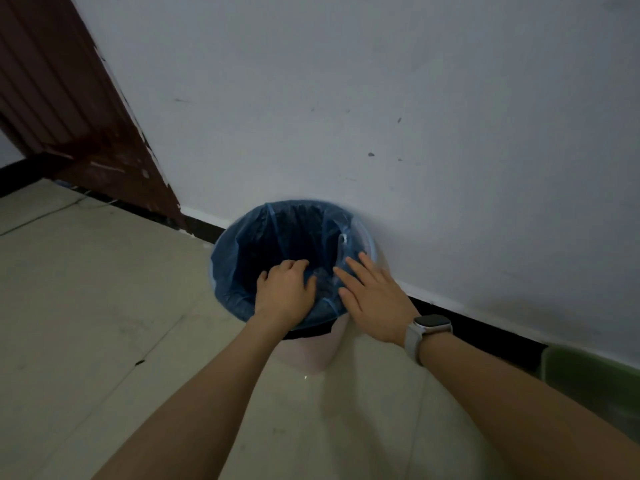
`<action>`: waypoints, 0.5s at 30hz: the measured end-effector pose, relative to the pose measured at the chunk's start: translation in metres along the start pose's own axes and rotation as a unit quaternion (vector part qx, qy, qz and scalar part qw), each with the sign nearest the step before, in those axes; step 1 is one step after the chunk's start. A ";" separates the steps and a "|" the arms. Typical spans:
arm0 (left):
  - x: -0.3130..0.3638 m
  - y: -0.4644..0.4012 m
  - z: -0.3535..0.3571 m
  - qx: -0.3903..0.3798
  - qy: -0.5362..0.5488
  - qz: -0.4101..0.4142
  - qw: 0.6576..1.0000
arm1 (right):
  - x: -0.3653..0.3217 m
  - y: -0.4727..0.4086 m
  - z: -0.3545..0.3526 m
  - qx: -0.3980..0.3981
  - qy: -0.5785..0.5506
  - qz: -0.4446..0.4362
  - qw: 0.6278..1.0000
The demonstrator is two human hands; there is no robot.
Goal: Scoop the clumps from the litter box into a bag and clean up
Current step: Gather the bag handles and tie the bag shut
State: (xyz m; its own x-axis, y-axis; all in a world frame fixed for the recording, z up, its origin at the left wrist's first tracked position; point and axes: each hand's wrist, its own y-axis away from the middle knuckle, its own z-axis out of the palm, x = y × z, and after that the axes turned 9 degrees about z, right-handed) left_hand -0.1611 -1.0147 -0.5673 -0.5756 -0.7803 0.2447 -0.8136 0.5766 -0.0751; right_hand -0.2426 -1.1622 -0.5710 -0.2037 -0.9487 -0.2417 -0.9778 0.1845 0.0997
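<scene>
Left hand (284,292): curled, bag (239,271) edge gripped at 6 o'clock.
Right hand (372,295): flat, fingers straight, bag touched at 4 o'clock.
Risk: bag could be pulled off bin (311,351), likely through uneven tugging.

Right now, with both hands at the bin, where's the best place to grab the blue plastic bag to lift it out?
Probably grip the blue plastic bag at its folded-over rim, coming from above on opposite sides. It lines the pale round bin with its edge draped outside, so the rim is the free part. The left hand already curls over the near edge; the right hand lies flat on the wall side.
</scene>
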 end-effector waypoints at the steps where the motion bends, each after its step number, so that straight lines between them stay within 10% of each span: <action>1: 0.003 0.005 -0.005 -0.008 -0.008 -0.008 1.000 | 0.000 0.003 -0.006 -0.017 0.009 0.003 1.000; 15: 0.075 0.135 -0.287 0.006 -0.001 -0.090 0.996 | -0.098 0.127 -0.256 -0.016 -0.112 -0.007 0.994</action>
State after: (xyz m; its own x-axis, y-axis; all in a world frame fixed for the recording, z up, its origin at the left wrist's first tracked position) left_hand -0.2901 -0.9257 -0.2812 -0.4209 -0.8710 0.2536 -0.9043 0.4248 -0.0417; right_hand -0.3346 -1.1117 -0.2880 -0.2004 -0.8691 -0.4523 -0.9791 0.1609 0.1245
